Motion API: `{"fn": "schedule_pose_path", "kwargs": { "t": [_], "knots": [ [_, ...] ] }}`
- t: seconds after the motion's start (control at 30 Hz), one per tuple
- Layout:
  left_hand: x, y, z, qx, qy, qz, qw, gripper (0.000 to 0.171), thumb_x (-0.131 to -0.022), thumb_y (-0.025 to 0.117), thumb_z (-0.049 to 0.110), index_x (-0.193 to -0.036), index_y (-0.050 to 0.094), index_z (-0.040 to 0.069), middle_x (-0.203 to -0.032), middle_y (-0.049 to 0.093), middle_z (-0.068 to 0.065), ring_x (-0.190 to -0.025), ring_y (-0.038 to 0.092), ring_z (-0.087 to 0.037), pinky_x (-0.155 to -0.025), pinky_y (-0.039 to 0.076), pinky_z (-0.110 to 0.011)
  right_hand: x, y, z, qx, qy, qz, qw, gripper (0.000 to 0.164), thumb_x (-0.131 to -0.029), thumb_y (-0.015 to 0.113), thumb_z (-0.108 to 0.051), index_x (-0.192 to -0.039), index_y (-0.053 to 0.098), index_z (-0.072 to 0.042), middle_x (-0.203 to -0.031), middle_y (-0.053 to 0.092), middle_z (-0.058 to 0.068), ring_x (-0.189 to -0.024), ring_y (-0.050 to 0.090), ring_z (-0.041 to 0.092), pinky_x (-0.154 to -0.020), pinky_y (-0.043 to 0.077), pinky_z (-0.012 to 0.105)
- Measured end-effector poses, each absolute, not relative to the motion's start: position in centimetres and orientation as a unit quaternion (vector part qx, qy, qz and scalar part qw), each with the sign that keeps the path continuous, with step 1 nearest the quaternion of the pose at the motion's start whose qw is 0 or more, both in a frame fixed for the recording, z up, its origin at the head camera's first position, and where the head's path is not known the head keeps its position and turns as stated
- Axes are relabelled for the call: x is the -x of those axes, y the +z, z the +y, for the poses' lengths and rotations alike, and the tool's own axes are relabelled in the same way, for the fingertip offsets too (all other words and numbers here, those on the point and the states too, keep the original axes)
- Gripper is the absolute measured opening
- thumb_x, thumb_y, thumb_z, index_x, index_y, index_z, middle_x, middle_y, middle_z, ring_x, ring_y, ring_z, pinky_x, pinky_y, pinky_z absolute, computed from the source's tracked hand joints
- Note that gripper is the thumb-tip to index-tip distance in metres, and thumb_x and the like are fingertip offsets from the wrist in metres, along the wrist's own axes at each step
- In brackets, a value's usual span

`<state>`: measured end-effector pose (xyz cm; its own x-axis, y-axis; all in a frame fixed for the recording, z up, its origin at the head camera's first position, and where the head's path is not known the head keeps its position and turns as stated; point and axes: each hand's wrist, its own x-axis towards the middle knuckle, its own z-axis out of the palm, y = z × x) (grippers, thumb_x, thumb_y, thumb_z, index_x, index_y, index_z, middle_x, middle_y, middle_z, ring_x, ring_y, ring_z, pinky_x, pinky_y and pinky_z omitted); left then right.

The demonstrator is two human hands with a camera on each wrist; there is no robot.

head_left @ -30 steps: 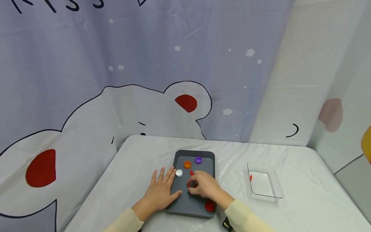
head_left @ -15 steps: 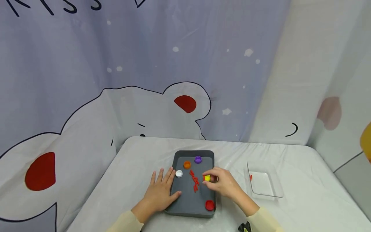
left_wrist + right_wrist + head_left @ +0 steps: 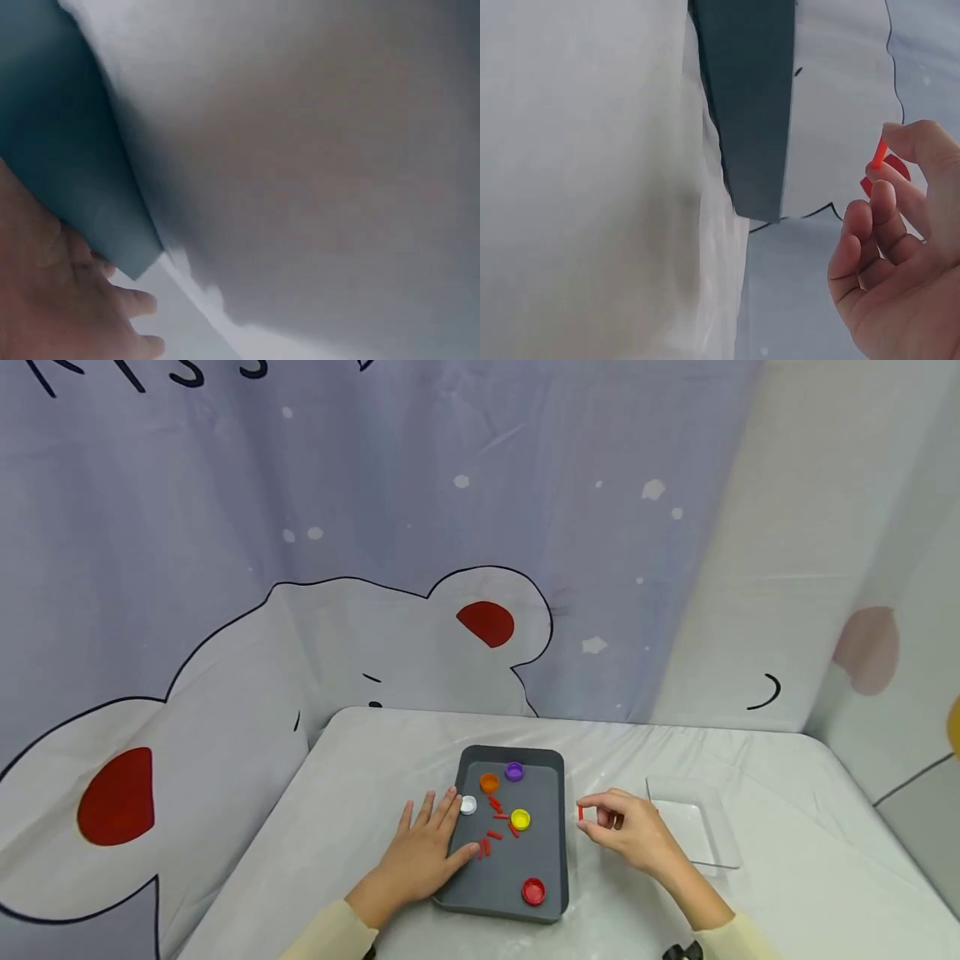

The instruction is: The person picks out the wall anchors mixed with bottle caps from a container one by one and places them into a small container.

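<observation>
My right hand (image 3: 626,827) is raised just right of the grey tray (image 3: 506,902), pinching a small red stick (image 3: 880,153) between thumb and index finger. The other fingers curl loosely in the right wrist view. My left hand (image 3: 423,852) lies with spread, straight fingers over the tray's left edge, its thumb tip beside some loose red sticks (image 3: 486,847). A yellow cap (image 3: 520,820) rests on the tray among more sticks. A white cap (image 3: 468,805) sits near the left fingertips; an orange cap (image 3: 489,782), a purple cap (image 3: 513,771) and a red cap (image 3: 533,892) lie elsewhere on it.
A clear plastic box (image 3: 720,843) stands to the right, partly behind the right hand. White cloth (image 3: 615,910) covers the table, and a printed curtain (image 3: 360,635) hangs behind it.
My right hand has moved right, off the tray, with a red stick in its pinch. The yellow cap is now in full view on the tray, and the sticks lie more scattered. My left hand stays put.
</observation>
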<state>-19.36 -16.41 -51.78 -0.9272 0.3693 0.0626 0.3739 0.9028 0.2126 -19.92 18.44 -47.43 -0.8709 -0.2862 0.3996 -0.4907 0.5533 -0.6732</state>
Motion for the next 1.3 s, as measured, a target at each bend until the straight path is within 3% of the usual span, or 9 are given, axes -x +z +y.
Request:
{"fn": "schedule_pose_path", "kwargs": {
  "t": [0.2,0.63,0.87,1.3],
  "knots": [
    [19.2,-50.8,-15.8,0.189,-0.108,-0.976,0.003,0.083,-0.1,0.045,0.063,-0.158,0.033,0.005,-0.167,0.026,-0.01,-0.151,0.02,-0.046,-0.118,0.009,-0.067,19.3,-47.2,20.2,-0.217,0.404,-0.879,0.133,0.022,-0.08,0.084,-0.01,-0.1,0.079,-0.018,-0.071,0.052,-0.018,-0.062,0.05,0.0,-0.056,0.045,0.021],
    [19.4,-50.5,-15.7,0.186,-0.086,-0.979,-0.007,0.076,-0.104,0.038,0.059,-0.159,0.032,0.007,-0.168,0.024,-0.007,-0.152,0.019,-0.043,-0.12,0.011,-0.065,18.4,-46.5,25.6,-0.149,0.383,-0.902,0.129,0.02,-0.084,0.083,-0.016,-0.103,0.078,-0.018,-0.074,0.056,-0.014,-0.065,0.052,0.002,-0.057,0.044,0.021],
    [19.0,-50.2,-15.9,0.199,-0.095,-0.975,-0.009,0.084,-0.099,0.048,0.063,-0.159,0.031,0.007,-0.168,0.023,-0.011,-0.152,0.017,-0.046,-0.119,0.01,-0.067,18.4,-46.6,28.2,-0.129,0.369,-0.911,0.129,0.023,-0.085,0.082,-0.018,-0.107,0.078,-0.013,-0.075,0.056,-0.012,-0.066,0.052,0.003,-0.059,0.043,0.021],
    [17.8,-50.5,-16.7,0.205,-0.088,-0.975,-0.012,0.091,-0.096,0.044,0.07,-0.161,0.028,0.008,-0.168,0.023,-0.009,-0.153,0.016,-0.044,-0.119,0.01,-0.066,19.6,-47.1,31.5,-0.116,0.352,-0.922,0.113,0.024,-0.087,0.081,-0.018,-0.108,0.076,-0.009,-0.075,0.057,-0.011,-0.067,0.053,0.001,-0.059,0.044,0.022]
  ]
}}
